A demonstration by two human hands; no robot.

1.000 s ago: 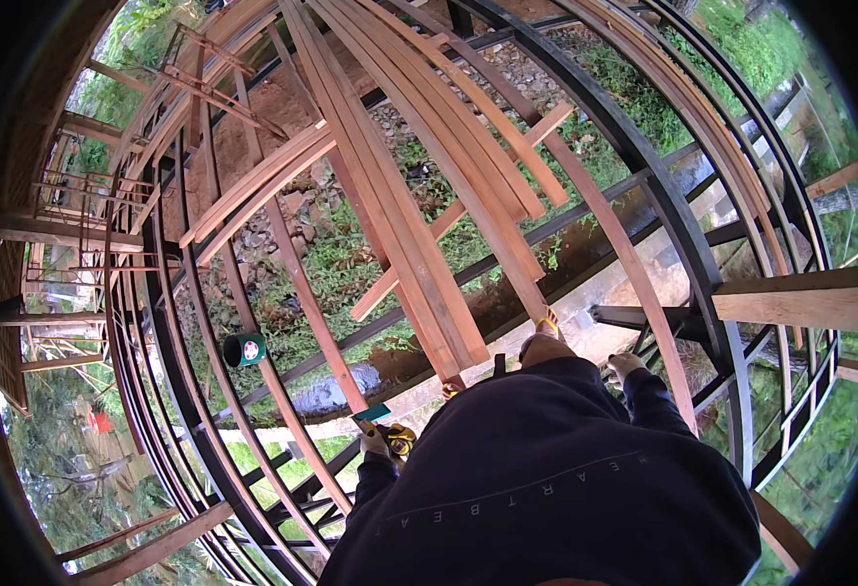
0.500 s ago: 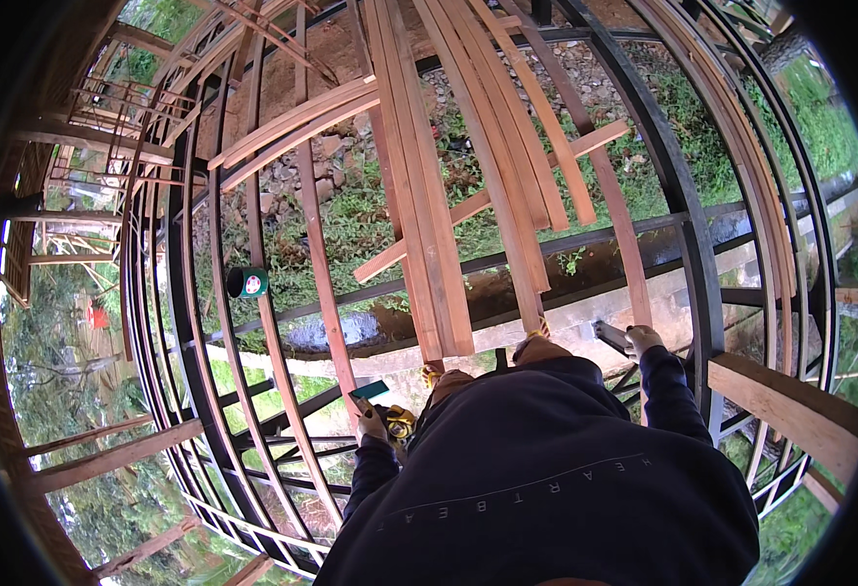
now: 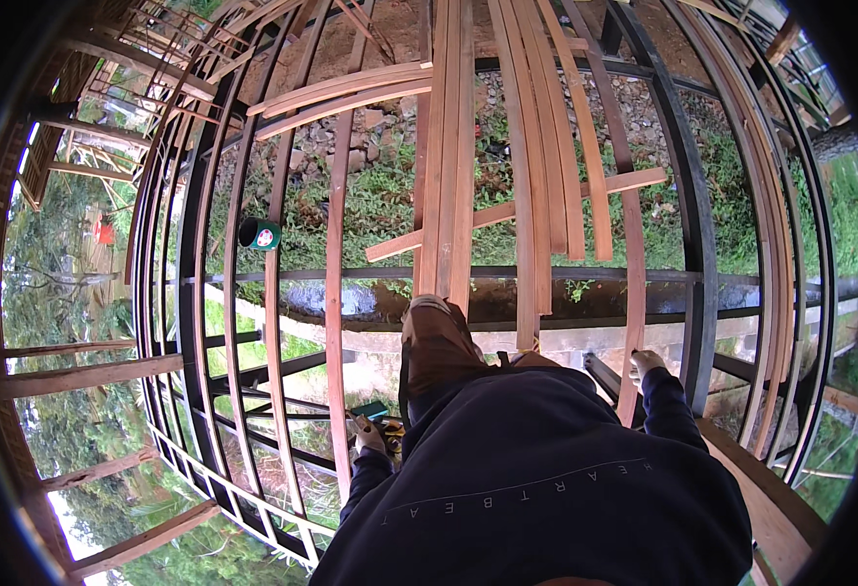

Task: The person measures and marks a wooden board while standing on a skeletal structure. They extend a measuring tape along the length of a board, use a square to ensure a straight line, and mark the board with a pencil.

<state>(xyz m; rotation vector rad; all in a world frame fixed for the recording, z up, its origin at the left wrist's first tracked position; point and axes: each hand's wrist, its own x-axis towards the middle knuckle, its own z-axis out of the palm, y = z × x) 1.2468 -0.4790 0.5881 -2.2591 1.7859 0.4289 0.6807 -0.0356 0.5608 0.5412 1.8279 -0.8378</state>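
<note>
My left hand [image 3: 368, 434] is low at my left side, beside a reddish-brown joist [image 3: 335, 322]. Its fingers are curled round something whose kind I cannot make out; a flat teal piece [image 3: 370, 409] shows just beyond them. Yellow-and-black gear [image 3: 391, 430] is close by, partly hidden by my body. On the other side, my right hand [image 3: 647, 361] is closed next to another joist [image 3: 634, 283]; what it holds, if anything, is hidden. My brown-trousered left leg [image 3: 434, 337] reaches forward over the end of long planks [image 3: 446, 176].
Loose planks [image 3: 558, 146] lie lengthwise ahead over a crosswise board [image 3: 488, 217]. Between the joists are open gaps above water [image 3: 351, 299], rubble and weeds. A green-and-black bucket [image 3: 259, 233] is at the left. A dark metal beam [image 3: 688, 195] curves along the right.
My left leg has come forward onto the planks. The whole view has shifted, with the planks appearing further right. Both hands stay low at my sides.
</note>
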